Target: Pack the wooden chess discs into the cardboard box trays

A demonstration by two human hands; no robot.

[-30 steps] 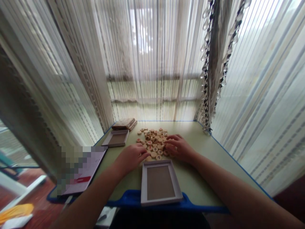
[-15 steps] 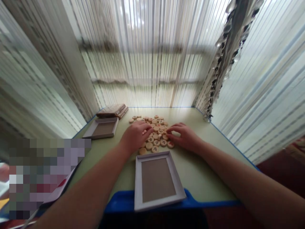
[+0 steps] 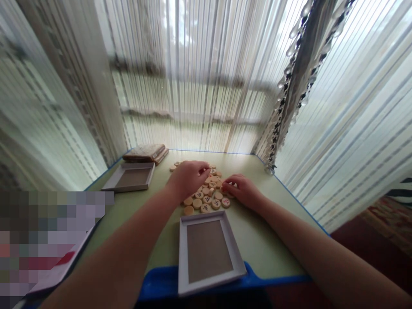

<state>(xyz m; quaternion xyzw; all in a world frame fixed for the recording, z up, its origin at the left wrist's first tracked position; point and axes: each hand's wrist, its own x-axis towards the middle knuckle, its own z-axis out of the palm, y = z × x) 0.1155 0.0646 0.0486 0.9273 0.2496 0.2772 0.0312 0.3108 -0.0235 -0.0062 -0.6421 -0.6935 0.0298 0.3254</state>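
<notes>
Several round wooden xiangqi pieces (image 3: pixel 206 208), some with dark or red characters facing up, lie in a loose heap on the pale green table. Over the heap's left and far part is my left hand (image 3: pixel 189 178), fingers bent and tips drawn together; whatever they pinch is hidden. My right hand (image 3: pixel 243 190) rests at the heap's right edge, thumb and fingers closed around a piece there. In front of the heap, a shallow open box (image 3: pixel 183 257) with white walls and a grey-brown bottom lies over the table's near edge.
A second shallow box (image 3: pixel 150 177) sits at the left, with a brown-and-white stacked case or book (image 3: pixel 144 152) behind it. Strip curtains (image 3: pixel 199 98) hang at the back and sides. The table has a blue rim (image 3: pixel 277 281). A blurred-out area covers the lower left.
My left hand has moved farther away and right across the heap. The right hand stays at the heap's right edge. The whole view has shifted a little.
</notes>
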